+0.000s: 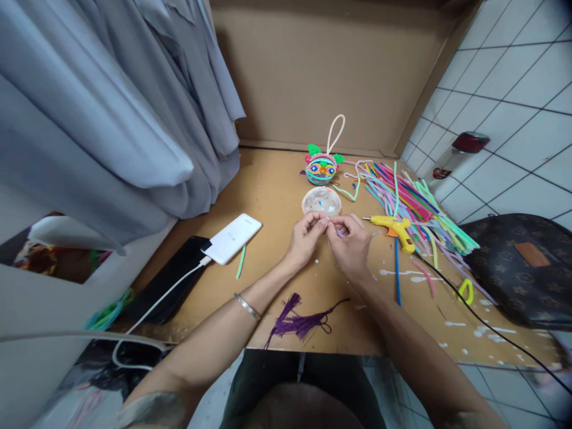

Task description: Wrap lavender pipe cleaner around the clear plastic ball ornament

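Observation:
My left hand [310, 236] and my right hand [351, 243] meet over the middle of the table, thumbs and forefingers pinched together tip to tip. What sits between the fingertips is too small to make out. A bit of light purple material [341, 231], perhaps pipe cleaner, shows inside the curled fingers of my right hand. Just beyond the hands lies a round clear dish [321, 201] with small coloured bits in it. Behind it stands a colourful animal-face ornament [322, 168] with green ears and a cream hanging loop [336, 132]. Purple tassels [299, 323] lie nearer my body.
To the right are a yellow glue gun [395, 229] with a black cord, a pile of coloured pipe cleaners [411, 199] and a brown patterned bag [518, 268]. A white power bank [235, 238] with its cable rests on a black object [172, 283] at left. A grey curtain [179, 107] hangs beside it.

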`<state>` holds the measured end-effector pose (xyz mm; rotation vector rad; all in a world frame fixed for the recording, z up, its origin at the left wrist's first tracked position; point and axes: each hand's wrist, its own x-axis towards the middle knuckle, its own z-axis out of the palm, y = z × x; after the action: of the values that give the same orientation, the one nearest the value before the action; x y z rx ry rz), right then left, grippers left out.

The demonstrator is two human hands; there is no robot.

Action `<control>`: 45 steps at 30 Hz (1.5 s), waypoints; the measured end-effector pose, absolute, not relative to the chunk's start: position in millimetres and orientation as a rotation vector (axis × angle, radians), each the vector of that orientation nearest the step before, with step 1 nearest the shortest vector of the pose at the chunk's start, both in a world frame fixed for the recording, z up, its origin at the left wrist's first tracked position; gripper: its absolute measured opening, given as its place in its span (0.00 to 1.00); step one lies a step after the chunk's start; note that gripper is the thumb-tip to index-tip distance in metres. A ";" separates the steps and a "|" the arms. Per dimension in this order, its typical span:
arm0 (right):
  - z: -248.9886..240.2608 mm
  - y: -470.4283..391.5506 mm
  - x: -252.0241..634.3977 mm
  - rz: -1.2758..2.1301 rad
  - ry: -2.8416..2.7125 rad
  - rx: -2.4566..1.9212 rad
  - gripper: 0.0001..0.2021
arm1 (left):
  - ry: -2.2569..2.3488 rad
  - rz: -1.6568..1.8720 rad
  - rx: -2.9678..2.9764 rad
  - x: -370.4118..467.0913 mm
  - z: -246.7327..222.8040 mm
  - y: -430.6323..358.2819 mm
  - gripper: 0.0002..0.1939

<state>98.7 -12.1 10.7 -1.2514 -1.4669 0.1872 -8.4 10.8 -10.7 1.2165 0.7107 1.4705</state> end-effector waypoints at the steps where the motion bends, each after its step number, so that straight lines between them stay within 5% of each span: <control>1: 10.3 -12.1 98.9 0.172 -1.472 -1.251 0.07 | 0.706 1.472 1.219 -8.3 -11.0 11.1 0.19; 15: 9.8 -13.0 99.3 -0.046 -1.570 -1.166 0.07 | 0.672 1.490 1.215 -9.4 -12.1 10.2 0.15; 27: 3.2 -8.3 106.1 -0.071 -1.679 -1.309 0.07 | 0.931 1.516 2.077 -30.7 -14.4 21.0 0.07; 45: 7.6 -9.9 107.1 -0.207 -1.768 -1.414 0.07 | 0.929 1.483 1.572 -29.5 -3.5 19.4 0.09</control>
<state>107.1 -9.9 7.6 -1.4139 -1.7683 -0.2075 -29.5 19.4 -3.5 1.5724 0.9286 1.4830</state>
